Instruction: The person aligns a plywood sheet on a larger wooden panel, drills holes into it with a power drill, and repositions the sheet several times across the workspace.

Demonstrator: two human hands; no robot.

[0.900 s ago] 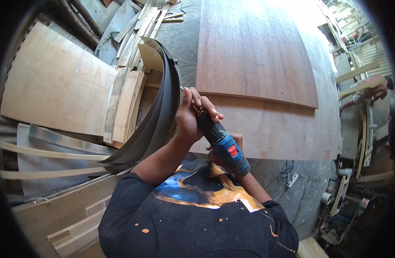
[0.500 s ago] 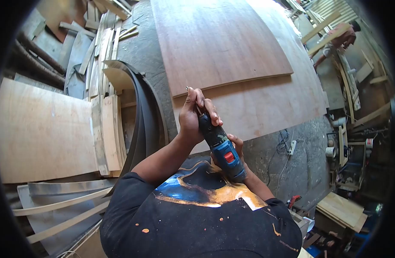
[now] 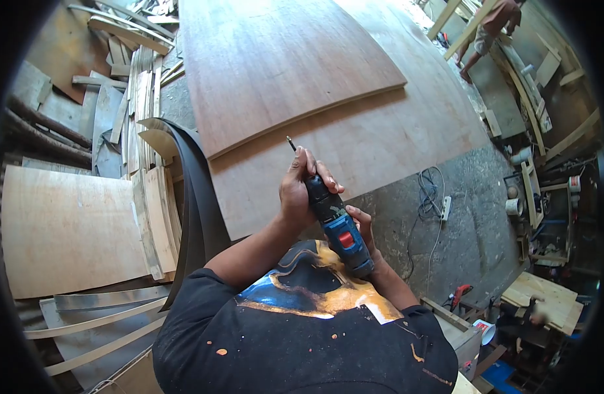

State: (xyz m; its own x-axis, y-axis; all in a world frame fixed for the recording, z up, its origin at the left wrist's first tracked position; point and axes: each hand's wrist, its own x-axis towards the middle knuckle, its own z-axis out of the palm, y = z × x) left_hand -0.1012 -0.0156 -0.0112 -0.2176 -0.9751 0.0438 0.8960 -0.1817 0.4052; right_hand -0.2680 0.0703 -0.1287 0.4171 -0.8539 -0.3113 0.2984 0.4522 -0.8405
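Workshop, grey concrete floor (image 3: pixel 472 240). Ahead of the hands: 2 big wood sheets, the reddish upper sheet (image 3: pixel 282 72) lying on the paler lower sheet (image 3: pixel 413 141), which sticks out on the near side. Left of the hands: dark curved sheets (image 3: pixel 198 190) on edge, a pale wood panel (image 3: pixel 72 223) past them, wood strips (image 3: pixel 139 105) piled further ahead. Right of the hands: power strip (image 3: pixel 446 208) on the floor with a loose cable (image 3: pixel 425 200) beside it. 2 other people: a person bending (image 3: pixel 495 29) far ahead-right, a second person (image 3: pixel 528 325) back-right.

Left hand (image 3: pixel 298 187): fingers curled round the front end of the drill (image 3: pixel 346 238), none spread wide. Right hand (image 3: pixel 366 230): wrapped on the rear/grip area, mostly hidden under the body. Hands near each other, both on the same tool.

Drill sits between the hands, in front of the shirt (image 3: pixel 315 335). Blue and black body, red part on top, greenish marks toward the front. Slim bit (image 3: pixel 290 142) pokes out past the left fingertips, aimed forward. Can't tell the tip's height over the lower sheet.
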